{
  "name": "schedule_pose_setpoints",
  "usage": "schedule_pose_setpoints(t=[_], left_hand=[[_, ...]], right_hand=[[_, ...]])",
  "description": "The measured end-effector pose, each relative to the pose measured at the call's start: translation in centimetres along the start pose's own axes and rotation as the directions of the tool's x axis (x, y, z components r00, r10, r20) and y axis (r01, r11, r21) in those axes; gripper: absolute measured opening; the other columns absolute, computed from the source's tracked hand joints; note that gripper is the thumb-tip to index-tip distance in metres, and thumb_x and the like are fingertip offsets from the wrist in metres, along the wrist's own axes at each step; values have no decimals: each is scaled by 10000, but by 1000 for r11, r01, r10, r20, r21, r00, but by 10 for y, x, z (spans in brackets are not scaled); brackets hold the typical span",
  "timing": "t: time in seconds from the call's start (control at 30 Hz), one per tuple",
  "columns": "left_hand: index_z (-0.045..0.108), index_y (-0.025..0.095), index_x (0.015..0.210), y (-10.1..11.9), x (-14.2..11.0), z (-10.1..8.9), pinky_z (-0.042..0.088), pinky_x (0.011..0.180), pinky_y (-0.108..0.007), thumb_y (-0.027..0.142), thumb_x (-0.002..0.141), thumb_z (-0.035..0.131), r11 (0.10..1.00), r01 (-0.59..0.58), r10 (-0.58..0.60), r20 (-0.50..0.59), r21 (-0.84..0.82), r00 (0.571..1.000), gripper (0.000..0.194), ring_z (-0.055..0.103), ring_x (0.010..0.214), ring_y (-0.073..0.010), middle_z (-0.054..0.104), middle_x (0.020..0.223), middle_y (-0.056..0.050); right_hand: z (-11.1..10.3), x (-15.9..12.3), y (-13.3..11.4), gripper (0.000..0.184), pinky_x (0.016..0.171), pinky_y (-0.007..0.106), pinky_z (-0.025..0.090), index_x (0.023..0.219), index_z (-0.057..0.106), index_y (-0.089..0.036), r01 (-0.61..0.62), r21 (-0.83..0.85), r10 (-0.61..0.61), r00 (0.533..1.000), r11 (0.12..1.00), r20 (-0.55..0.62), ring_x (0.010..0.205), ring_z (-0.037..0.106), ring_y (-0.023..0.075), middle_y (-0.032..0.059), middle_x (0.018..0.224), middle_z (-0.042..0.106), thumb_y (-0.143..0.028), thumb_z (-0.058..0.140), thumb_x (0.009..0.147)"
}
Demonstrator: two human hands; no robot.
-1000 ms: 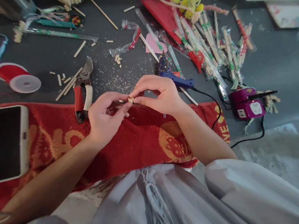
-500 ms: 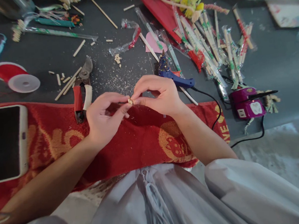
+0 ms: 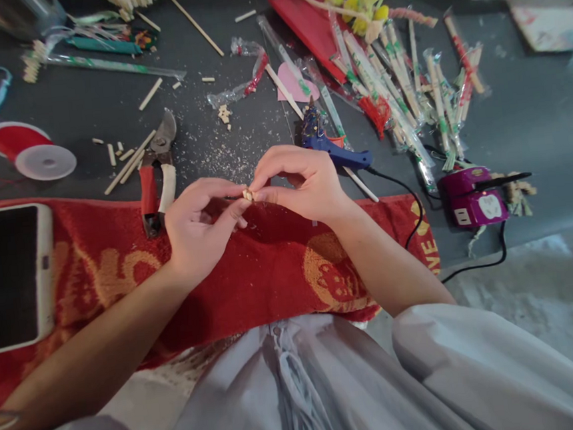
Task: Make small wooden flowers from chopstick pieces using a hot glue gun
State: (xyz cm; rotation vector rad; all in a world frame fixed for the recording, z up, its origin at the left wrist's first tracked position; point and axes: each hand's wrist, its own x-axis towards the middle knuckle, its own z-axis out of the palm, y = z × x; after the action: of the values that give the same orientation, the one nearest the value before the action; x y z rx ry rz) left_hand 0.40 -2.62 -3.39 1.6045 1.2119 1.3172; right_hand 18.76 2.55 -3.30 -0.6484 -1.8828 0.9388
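Observation:
Between the fingertips of both hands is a small cluster of pale wooden stick pieces point(image 3: 248, 195), partly covered by the fingers. My left hand point(image 3: 205, 222) pinches it from the left with thumb and forefinger. From the other side, the thumb and forefinger of my right hand point(image 3: 301, 180) close on it too. Both hands hover above the far edge of a red towel point(image 3: 252, 278). Just beyond my right hand lies a blue hot glue gun point(image 3: 333, 147). Pruning shears point(image 3: 158, 179) with red and white handles rest left of my left hand.
A smartphone point(image 3: 8, 279) lies on the towel at left, near a spool of red thread point(image 3: 30, 150). Wrapped chopsticks point(image 3: 396, 91) are heaped at the right, behind a purple power socket point(image 3: 473, 197) with cords. Cut stick pieces point(image 3: 224, 115) and crumbs are scattered across the grey table.
The wooden cluster has turned slightly between my fingertips. A small piece that showed beside it at my left fingers is no longer visible. Both hands stay almost in place.

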Motion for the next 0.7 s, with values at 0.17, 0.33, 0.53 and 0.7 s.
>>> schedule_pose_setpoints(t=[0.17, 0.33, 0.53, 0.7], left_hand=[[714, 278, 852, 0, 0, 0, 531, 432, -233, 368, 846, 725, 1000, 13, -13, 3, -5, 1000, 91, 607, 506, -62, 704, 922, -3], [711, 276, 853, -1, 1, -1, 526, 431, -227, 382, 838, 729, 1000, 17, -17, -11, 25, 1000, 108, 607, 512, -67, 705, 922, -6], [715, 271, 870, -2, 2, 1, 520, 450, -214, 341, 839, 731, 999, 30, -28, -50, 40, 998, 79, 607, 523, -61, 700, 905, 0], [722, 278, 860, -5, 3, 2, 523, 461, -224, 304, 829, 746, 1000, 13, -12, -54, 5, 998, 47, 606, 515, -59, 695, 883, 4]], right_hand=[[0, 0, -1, 325, 717, 264, 503, 815, 706, -171, 13, 35, -13, 1000, 999, -12, 755, 616, 102, 15, 784, 680, -490, 675, 867], [0, -1, 1, 295, 725, 266, 520, 854, 716, -179, -21, 13, 21, 1000, 1000, 0, 769, 624, 105, 16, 815, 687, -471, 680, 869], [-17, 1, -9, 295, 761, 282, 549, 988, 707, -191, -128, -49, 127, 991, 991, -38, 792, 643, 115, 20, 894, 694, -448, 708, 844], [-70, -3, -27, 143, 793, 353, 541, 919, 722, -193, -425, -412, 362, 905, 806, -225, 788, 649, 164, 37, 872, 703, -313, 675, 857]])
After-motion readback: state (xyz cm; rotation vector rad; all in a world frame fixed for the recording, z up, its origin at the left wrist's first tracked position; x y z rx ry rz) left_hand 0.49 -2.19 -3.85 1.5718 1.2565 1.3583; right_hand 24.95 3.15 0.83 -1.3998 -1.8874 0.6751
